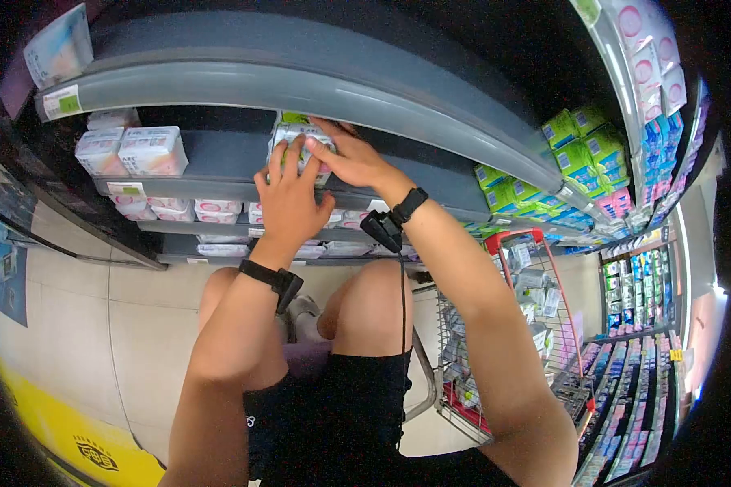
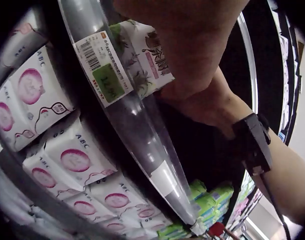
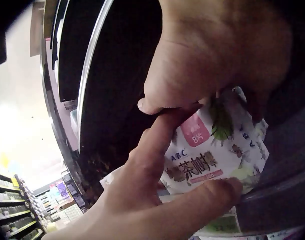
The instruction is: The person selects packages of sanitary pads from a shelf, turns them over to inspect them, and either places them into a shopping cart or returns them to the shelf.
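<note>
A white sanitary pad pack [image 3: 207,155] with green leaf prints and ABC lettering sits at the front edge of a dark shelf, under both hands. My left hand [image 1: 288,199] lies over its front, with fingers along the upper side and the thumb [image 3: 207,197] against the printed face. From the right, my right hand [image 1: 357,162] holds the pack's far end; some of its fingers are hidden behind it. In the left wrist view the pack [image 2: 150,55] shows just behind a price label [image 2: 103,70] on the shelf's clear strip.
White-and-pink packs [image 1: 150,150] stand further left on this shelf; ABC packs with pink ovals [image 2: 75,160] fill the one below. Another shelf edge [image 1: 244,85] runs close above the hands. Green packs [image 1: 585,154] are at right. A loaded shopping cart [image 1: 516,235] stands beside my right leg.
</note>
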### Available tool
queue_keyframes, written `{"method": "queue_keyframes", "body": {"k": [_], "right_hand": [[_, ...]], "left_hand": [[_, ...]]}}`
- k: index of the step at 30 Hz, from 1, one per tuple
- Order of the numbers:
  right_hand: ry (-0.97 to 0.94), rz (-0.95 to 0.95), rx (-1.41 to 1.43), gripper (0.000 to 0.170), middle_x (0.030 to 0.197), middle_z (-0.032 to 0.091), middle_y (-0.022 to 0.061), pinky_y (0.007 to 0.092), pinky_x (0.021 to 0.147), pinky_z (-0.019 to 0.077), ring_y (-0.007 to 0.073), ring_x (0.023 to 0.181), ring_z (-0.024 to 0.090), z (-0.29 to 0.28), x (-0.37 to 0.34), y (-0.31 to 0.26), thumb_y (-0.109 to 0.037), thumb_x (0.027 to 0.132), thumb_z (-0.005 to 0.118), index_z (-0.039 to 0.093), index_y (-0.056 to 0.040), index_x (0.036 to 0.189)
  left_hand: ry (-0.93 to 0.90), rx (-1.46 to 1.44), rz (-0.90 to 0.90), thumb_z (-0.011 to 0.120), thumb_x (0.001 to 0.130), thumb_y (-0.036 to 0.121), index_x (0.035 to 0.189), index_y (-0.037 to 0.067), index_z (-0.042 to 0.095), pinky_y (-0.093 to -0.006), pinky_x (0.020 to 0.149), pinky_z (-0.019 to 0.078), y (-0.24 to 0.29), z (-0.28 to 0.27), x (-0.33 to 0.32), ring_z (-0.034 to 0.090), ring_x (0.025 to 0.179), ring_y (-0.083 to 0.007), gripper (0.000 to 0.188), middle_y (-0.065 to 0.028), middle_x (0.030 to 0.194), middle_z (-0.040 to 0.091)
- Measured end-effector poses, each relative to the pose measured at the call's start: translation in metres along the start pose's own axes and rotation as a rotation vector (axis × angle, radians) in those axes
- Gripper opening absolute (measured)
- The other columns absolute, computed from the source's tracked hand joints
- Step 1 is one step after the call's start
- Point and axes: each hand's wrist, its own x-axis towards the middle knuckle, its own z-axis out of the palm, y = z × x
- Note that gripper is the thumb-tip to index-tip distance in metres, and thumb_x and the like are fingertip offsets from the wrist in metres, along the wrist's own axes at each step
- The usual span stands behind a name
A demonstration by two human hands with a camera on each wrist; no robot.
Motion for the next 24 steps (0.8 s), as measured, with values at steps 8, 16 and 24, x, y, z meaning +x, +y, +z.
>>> {"method": "queue_keyframes", "body": {"k": [8,16,24], "right_hand": [[0.105,-0.125,-0.031,0.06,0.15,0.038,0.0225,0.0411,0.115,0.0289,0.0385,0.139,0.037,-0.021,-0.05,0.004,-0.043,0.1,0.049,0.043,-0.0028,0.143],[0.396,0.659,0.559,0.029,0.121,0.063,0.0039,0.0332,0.085,0.048,0.0193,0.108,0.06,-0.116,-0.204,0.078,-0.031,0.093,0.058,0.061,-0.0105,0.114],[0.512,1.123,0.46,0.03,0.088,0.065,-0.0002,0.0301,0.071,0.0446,0.0114,0.08,0.057,-0.218,-0.448,0.197,-0.038,0.092,0.06,0.065,-0.0113,0.104]], "left_hand": [[0.046,-0.082,0.025,0.076,0.066,0.027,0.133,0.018,0.052,-0.0546,0.102,0.0279,0.004,-0.012,-0.005,0.029,0.138,-0.0354,0.071,-0.0094,0.148,0.039],[0.154,-0.351,0.11,0.071,0.068,0.023,0.118,0.016,0.061,-0.0483,0.098,0.0283,0.021,-0.017,-0.019,0.039,0.124,-0.0323,0.051,-0.0066,0.129,0.051],[0.017,-0.646,0.316,0.068,0.072,0.012,0.082,0.009,0.062,-0.0399,0.079,0.0416,0.053,0.009,-0.022,0.056,0.088,-0.0279,0.012,-0.006,0.082,0.061]]}}
